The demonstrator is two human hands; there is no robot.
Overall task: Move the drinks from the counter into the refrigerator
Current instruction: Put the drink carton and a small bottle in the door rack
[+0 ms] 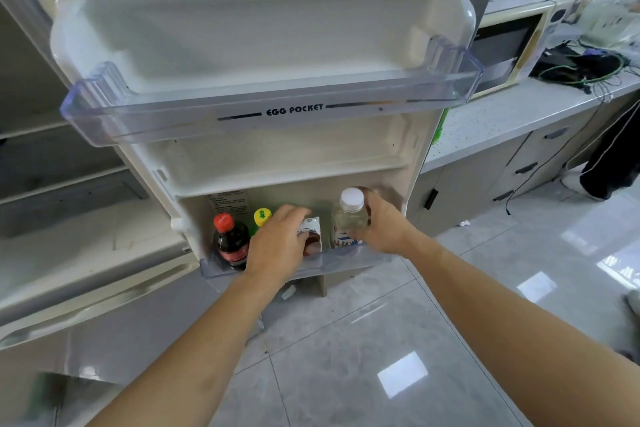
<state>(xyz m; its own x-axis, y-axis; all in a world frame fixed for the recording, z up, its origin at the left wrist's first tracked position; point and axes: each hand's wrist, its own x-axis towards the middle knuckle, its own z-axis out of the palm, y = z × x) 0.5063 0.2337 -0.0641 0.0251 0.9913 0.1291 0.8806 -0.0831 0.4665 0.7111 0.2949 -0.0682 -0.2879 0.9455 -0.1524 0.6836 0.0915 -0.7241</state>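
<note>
The refrigerator door stands open, and its bottom door shelf (346, 262) holds several drinks. A dark cola bottle with a red cap (231, 240) stands at the left, with a yellow-capped green bottle (262, 217) beside it. My left hand (278, 243) grips a small brown and white drink carton (313, 236) in the middle of the shelf. My right hand (382, 222) grips a clear bottle with a white cap (350, 217) at the right end of the shelf. Both drinks stand upright inside the shelf.
An empty clear shelf marked EGG POCKET (277, 107) juts out above my hands. The refrigerator's inner shelves (62, 184) lie to the left. A counter (512, 114) with a microwave (502, 48) and cables sits at the right, above grey floor tiles (381, 340).
</note>
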